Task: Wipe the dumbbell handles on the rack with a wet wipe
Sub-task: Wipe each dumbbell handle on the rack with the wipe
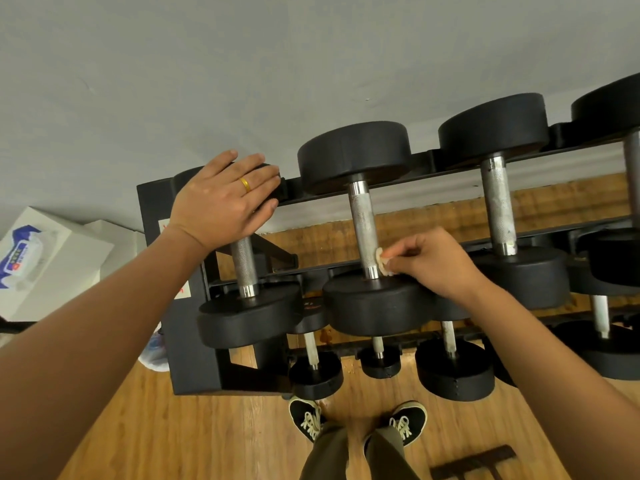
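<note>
Rack (154,216): black, against grey wall, two tiers of dumbbells. Second dumbbell (367,303) on top tier is one in hand. Left hand (221,199): flat, fingers straight, resting on far head of end dumbbell (249,317). Right hand (436,261): pinches crumpled wet wipe (382,261) against near end of metal handle (363,226), right side.

Likely best: open wad wider, wrap round handle, run full length, twist to reach far side.

Wipe pack (24,261) at left: blue print, too blurred to read. Sticker (181,289) on rack side: red marks, unreadable.
</note>
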Tool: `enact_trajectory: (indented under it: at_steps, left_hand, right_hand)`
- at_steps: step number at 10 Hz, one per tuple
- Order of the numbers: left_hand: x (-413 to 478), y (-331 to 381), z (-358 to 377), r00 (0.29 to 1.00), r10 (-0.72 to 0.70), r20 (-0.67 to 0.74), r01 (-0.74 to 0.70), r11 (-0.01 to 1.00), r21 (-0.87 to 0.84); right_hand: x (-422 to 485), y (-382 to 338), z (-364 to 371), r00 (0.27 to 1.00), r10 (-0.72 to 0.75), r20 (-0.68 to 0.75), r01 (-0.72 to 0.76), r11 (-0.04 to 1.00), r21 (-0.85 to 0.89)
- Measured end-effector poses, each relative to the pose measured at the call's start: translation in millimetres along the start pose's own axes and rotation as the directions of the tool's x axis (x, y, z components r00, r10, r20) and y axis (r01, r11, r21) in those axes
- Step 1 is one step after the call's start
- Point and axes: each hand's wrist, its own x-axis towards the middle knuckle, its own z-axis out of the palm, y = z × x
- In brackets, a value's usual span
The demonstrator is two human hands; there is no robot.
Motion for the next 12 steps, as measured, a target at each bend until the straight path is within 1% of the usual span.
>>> enact_trajectory:
  at_steps: [1,2,3,4,5,7,8,9,10,11,12]
  left_hand:
    - [0,0,0,1.000,0.004,0.000,-0.004,1.000,0.008]
    - [0,-1,1,1.000,0.006,-0.018,-0.006,1.000,0.014]
    - [0,-1,2,1.000,0.011,-0.011,-0.011,1.000,0.003]
    - [0,-1,2,1.000,0.009,-0.016,-0.009,1.000,0.011]
    - [-1,-1,2,1.000,0.016,-0.016,-0.016,1.000,0.014]
    - [-1,-2,2,1.000,0.012,0.001,-0.012,1.000,0.010]
    - [-1,-2,1,1.000,0.015,0.000,-0.015,1.000,0.010]
    - [-1,-2,1,1.000,0.016,0.000,-0.016,1.000,0.013]
    - [-1,-2,1,1.000,0.012,0.003,-0.012,1.000,0.017]
    - [-1,-2,1,1.000,0.009,0.013,-0.009,1.000,0.010]
    - [-1,-1,1,1.000,0.010,0.005,-0.010,1.000,0.009]
  right_hand:
    - [10,-7,-6,0.997,0.017,-0.073,-0.011,0.996,0.085]
    - [39,-19,-3,0.976,0.088,-0.201,-0.003,0.920,0.391]
    - [58,-24,6,0.967,0.079,-0.241,0.049,0.874,0.483]
    - [43,-14,10,0.972,0.088,-0.219,0.017,0.899,0.438]
    - [28,-3,8,0.987,0.079,-0.138,-0.029,0.943,0.332]
    - [52,-22,2,0.981,0.065,-0.183,0.016,0.912,0.410]
    - [29,-14,-10,0.999,0.024,-0.025,-0.017,0.968,0.250]
    - [6,-2,-17,0.984,0.076,0.159,-0.087,0.994,0.065]
    - [7,-5,-16,0.997,0.026,0.066,-0.028,0.999,0.027]
    - [22,-22,-9,0.970,-0.055,-0.239,0.088,0.988,0.130]
    - [38,-44,1,0.900,-0.165,-0.405,0.215,0.973,0.081]
